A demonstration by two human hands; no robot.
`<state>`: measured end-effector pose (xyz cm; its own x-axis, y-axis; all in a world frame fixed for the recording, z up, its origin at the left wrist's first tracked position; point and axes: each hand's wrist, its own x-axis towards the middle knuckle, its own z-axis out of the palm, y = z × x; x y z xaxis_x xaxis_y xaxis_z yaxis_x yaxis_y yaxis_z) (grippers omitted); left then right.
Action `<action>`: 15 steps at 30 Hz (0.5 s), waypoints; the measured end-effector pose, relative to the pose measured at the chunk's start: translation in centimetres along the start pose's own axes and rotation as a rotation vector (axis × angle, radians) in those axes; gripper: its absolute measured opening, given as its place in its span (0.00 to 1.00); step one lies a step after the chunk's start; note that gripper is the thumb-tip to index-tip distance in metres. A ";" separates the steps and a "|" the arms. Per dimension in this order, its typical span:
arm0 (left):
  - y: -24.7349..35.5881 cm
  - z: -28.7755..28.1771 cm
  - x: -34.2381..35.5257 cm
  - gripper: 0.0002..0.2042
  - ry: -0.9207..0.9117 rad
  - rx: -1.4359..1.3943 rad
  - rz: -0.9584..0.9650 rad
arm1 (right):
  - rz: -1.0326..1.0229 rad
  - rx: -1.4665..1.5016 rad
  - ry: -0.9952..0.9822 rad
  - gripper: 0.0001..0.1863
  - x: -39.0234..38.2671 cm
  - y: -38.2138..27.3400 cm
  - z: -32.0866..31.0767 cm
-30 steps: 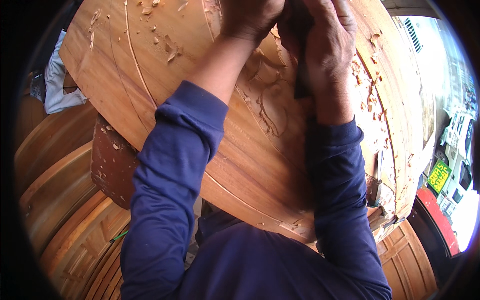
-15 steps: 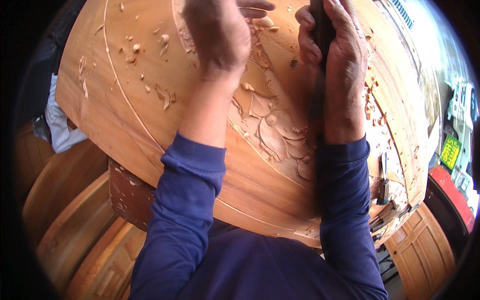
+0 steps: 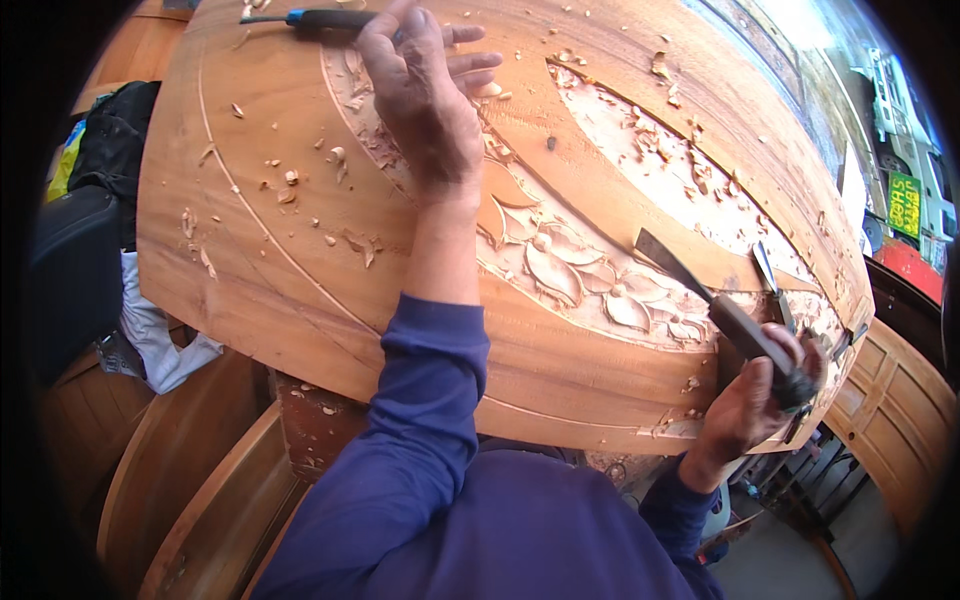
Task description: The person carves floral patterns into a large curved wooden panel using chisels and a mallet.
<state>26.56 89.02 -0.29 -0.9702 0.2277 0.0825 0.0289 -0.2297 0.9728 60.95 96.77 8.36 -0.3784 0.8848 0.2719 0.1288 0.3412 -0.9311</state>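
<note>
My right hand [image 3: 752, 402] is wrapped round the dark handle of a flat chisel [image 3: 740, 325] at the panel's near right. Its blade points up and left, over the carved wooden panel [image 3: 560, 385]. Below the blade tip lie relief-carved leaves and petals [image 3: 590, 280]. My left hand [image 3: 432, 115] is over the far left part of the panel, with its fingers apart. Beside its thumb and forefinger is a slim carving tool [image 3: 330, 19] with a dark handle and blue collar. Whether the hand touches that handle, I cannot tell.
Curled wood shavings [image 3: 660, 150] are scattered over the panel. Another chisel [image 3: 770, 275] lies near its right end, close to more tools. Curved wooden boards [image 3: 200, 500] stand at the lower left. A panelled wooden door [image 3: 895, 400] leans at the right.
My right hand has moved down and right from over the middle of the panel, the chisel in it. My left hand is lower in the picture. The view has shifted.
</note>
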 end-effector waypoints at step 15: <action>3.0 -2.2 -7.0 0.22 -0.693 0.740 0.503 | 0.578 0.285 -0.140 0.25 -12.9 -1.7 -0.9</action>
<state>32.96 84.68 1.53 -0.4725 0.7955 0.3794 0.7370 0.1206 0.6651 66.41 85.04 6.65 -0.4391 0.8443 -0.3070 0.1059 -0.2907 -0.9509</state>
